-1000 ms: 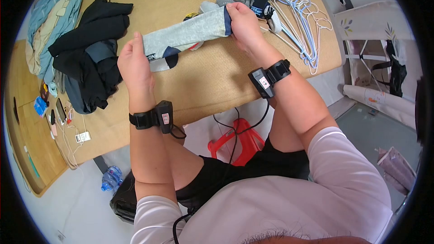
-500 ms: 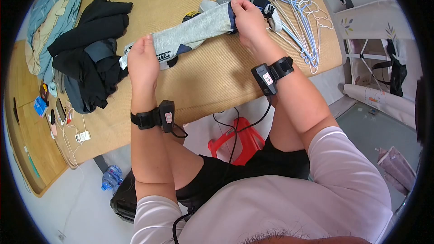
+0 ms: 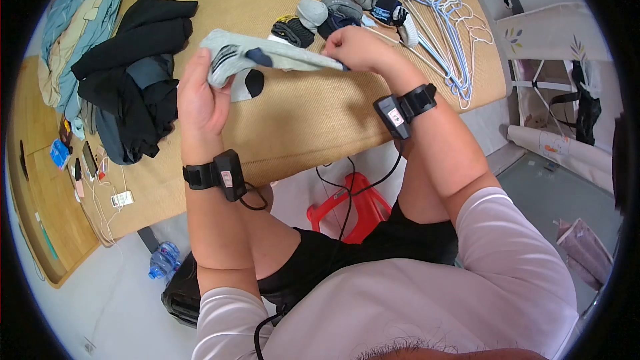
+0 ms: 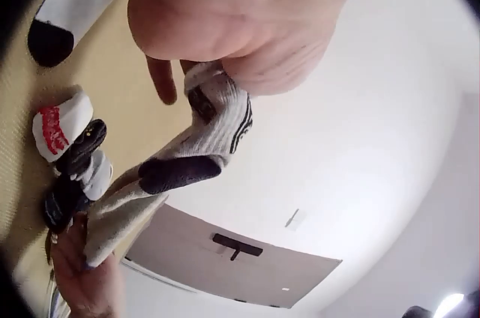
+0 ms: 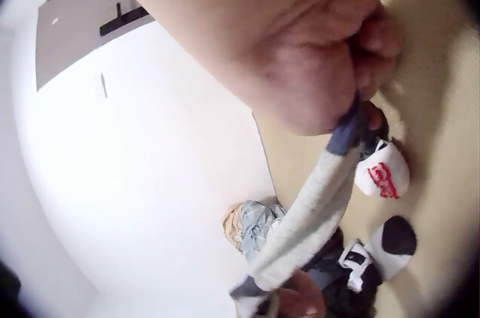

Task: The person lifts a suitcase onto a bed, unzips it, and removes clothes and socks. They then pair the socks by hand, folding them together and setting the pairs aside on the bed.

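A light grey sock (image 3: 293, 53) with a navy heel patch and dark stripes is stretched between both hands above the table. My left hand (image 3: 202, 97) holds its striped ribbed end, which folds over at the fingers. My right hand (image 3: 362, 49) pinches the navy toe end, bunched in the fingers in the right wrist view. Beneath the left hand's side, a white sock with a black toe (image 3: 254, 84) lies flat. Beyond the right hand sit several balled socks (image 3: 311, 15), among them a white one with red lettering (image 5: 382, 177).
Dark clothes (image 3: 137, 70) are heaped at the left, with blue and cream cloth (image 3: 83, 40) behind them. White and blue hangers (image 3: 445, 20) lie at the right. Cables and a white adapter (image 3: 122, 199) are at the left front. A red stool (image 3: 353, 210) stands below the table edge.
The sock has turned from a flat, broad stretch to a twisted one, showing its heel and stripes. The right hand has dropped nearer, uncovering the balled socks; the left hand has rotated.
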{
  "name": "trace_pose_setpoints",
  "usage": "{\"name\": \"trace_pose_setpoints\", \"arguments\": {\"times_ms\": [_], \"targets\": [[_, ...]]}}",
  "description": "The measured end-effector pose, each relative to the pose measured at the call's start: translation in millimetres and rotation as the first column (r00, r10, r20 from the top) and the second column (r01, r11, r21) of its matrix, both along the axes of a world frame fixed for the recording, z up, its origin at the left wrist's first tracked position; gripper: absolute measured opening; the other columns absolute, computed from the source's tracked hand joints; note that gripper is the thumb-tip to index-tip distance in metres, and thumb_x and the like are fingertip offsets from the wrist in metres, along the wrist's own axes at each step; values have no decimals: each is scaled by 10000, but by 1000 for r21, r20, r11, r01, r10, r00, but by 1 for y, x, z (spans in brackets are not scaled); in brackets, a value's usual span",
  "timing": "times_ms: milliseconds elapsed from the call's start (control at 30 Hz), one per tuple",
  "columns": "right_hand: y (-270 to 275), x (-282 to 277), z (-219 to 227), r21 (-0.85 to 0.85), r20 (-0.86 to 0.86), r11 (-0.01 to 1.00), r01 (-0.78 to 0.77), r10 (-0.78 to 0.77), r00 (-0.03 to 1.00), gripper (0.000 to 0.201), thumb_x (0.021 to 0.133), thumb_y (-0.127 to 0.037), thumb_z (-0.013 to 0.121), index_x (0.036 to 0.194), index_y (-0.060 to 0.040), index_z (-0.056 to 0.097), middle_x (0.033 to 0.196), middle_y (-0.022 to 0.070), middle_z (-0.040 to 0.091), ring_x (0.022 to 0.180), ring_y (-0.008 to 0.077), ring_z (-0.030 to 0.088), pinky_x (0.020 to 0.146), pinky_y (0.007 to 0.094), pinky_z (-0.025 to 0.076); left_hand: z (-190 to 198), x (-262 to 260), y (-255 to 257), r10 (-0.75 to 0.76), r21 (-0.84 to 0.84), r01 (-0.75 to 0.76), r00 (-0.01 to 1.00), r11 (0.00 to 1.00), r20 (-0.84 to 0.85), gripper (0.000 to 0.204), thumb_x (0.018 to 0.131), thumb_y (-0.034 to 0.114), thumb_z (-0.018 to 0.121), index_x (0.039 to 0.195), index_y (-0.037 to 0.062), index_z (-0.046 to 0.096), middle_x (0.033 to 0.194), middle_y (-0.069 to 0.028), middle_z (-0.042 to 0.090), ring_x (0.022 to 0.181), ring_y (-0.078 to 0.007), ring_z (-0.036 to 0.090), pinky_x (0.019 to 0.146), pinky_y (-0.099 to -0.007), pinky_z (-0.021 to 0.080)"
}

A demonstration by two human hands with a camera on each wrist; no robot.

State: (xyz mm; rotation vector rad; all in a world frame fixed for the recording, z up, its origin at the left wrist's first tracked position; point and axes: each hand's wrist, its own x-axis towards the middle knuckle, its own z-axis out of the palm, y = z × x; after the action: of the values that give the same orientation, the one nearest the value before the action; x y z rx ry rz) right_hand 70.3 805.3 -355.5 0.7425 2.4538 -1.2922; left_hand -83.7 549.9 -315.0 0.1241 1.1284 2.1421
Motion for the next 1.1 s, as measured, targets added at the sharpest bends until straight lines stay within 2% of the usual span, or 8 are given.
{"name": "trace_pose_setpoints", "arguments": {"times_ms": [167, 500, 600, 667, 767, 900, 1000, 1100], "targets": [[-13, 2, -4, 84, 244, 964, -251, 224, 944, 188, 809, -151, 630, 934, -127, 769, 798, 107, 731, 713, 273, 688, 679, 386, 540, 17, 16, 4, -317, 3, 318, 945, 948, -77, 505, 953, -2, 513, 1445, -8, 397, 1355, -123, 572, 1173, -233, 621, 982, -418, 524], [-11, 7, -9, 206, 95, 952, -227, 212, 973, 180, 900, -226, 661, 958, -76, 741, 853, 146, 723, 780, 307, 684, 710, 423, 529, -6, -1, -1, -200, 18, 201, 978, 979, -52, 567, 808, -54, 442, 1370, -103, 505, 1293, -184, 624, 1174, -271, 622, 1035, -383, 483], [-6, 6, -16, 355, -101, 923, -152, 199, 975, 192, 905, -247, 678, 934, -65, 732, 870, 159, 718, 797, 343, 679, 724, 437, 530, -8, -3, 0, -83, -245, 52, 989, 968, -119, 471, 830, -32, 470, 1277, -98, 602, 1162, -161, 682, 1048, -231, 655, 937, -337, 506], [-5, 4, -11, 370, -48, 921, -121, 149, 988, 201, 899, -248, 684, 917, -52, 726, 862, 168, 712, 806, 365, 672, 727, 441, 530, -12, -3, -1, -140, -623, -125, 923, 772, -358, 314, 871, 38, 528, 1118, -71, 688, 1001, -102, 710, 886, -186, 652, 822, -306, 495], [-9, 7, -2, 432, 130, 878, -208, 167, 977, 232, 887, -234, 676, 1017, -64, 765, 983, 185, 733, 919, 360, 704, 818, 440, 563, -17, -3, -1, -298, -775, -167, 858, 609, -419, 227, 902, 147, 613, 1003, -34, 706, 850, -69, 694, 757, -156, 616, 707, -306, 477], [-6, 10, -14, 495, 228, 833, -245, 147, 963, 242, 878, -238, 679, 1015, -58, 767, 986, 176, 740, 954, 356, 709, 825, 443, 573, -33, 3, -7, -681, -891, -256, 576, 375, -452, 256, 911, 238, 674, 982, -7, 688, 742, -105, 661, 663, -203, 604, 621, -357, 483], [-5, 10, -15, 543, 278, 788, -291, 158, 947, 255, 878, -255, 682, 1015, -58, 767, 1009, 160, 746, 967, 351, 713, 816, 447, 578, -38, 3, -12, -838, -949, -269, 470, 163, -277, 247, 900, 219, 677, 1030, 9, 689, 817, -136, 693, 732, -279, 660, 693, -387, 518], [-8, 13, -9, 541, 239, 802, -253, 141, 961, 256, 885, -306, 694, 997, -81, 745, 934, 157, 731, 885, 366, 693, 789, 460, 551, -37, 2, -14, -817, -927, -356, 497, 116, -293, 291, 879, 204, 698, 1117, 38, 684, 936, -159, 718, 865, -339, 697, 785, -412, 544]]}}
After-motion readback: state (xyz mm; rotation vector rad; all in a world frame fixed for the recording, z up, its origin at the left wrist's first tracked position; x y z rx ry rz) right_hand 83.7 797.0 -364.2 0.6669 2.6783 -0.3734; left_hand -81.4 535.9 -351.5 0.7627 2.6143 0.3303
